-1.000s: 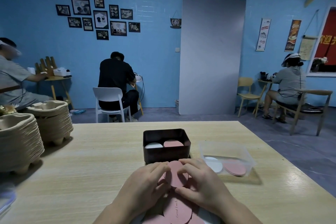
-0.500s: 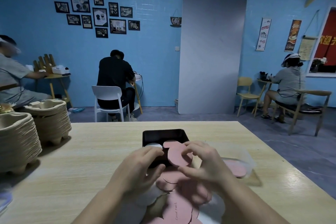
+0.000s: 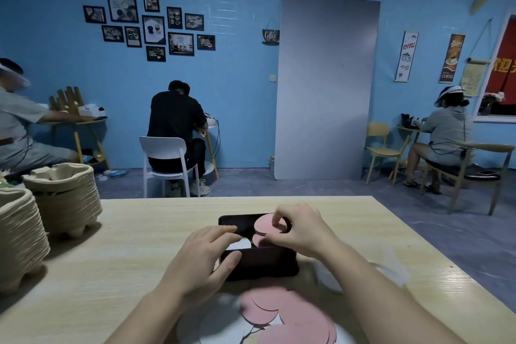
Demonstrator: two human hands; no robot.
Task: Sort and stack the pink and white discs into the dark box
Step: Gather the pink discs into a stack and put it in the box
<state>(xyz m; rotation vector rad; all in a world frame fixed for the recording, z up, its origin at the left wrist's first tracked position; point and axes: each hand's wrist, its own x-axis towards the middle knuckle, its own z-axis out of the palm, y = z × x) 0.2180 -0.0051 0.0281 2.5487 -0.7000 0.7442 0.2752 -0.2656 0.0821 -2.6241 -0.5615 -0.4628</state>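
Note:
The dark box (image 3: 262,264) stands on the wooden table in front of me. My right hand (image 3: 301,229) pinches a pink disc (image 3: 265,225) and holds it tilted over the box's right side, just above a pink stack (image 3: 259,241) inside. A white disc (image 3: 240,244) lies in the box's left side. My left hand (image 3: 208,253) grips the box's near left wall, its fingers over the rim and its thumb on the outside. A loose pile of pink discs (image 3: 290,318) and white discs (image 3: 217,324) lies nearest to me.
Two stacks of moulded pulp trays (image 3: 64,198) stand at the table's left edge. A clear plastic container (image 3: 391,268) sits right of the box, partly behind my right arm. Other people sit at small tables along the blue wall.
My right hand has carried the pink disc forward from the pile to above the box. My left hand has moved from the disc to the box's near left wall.

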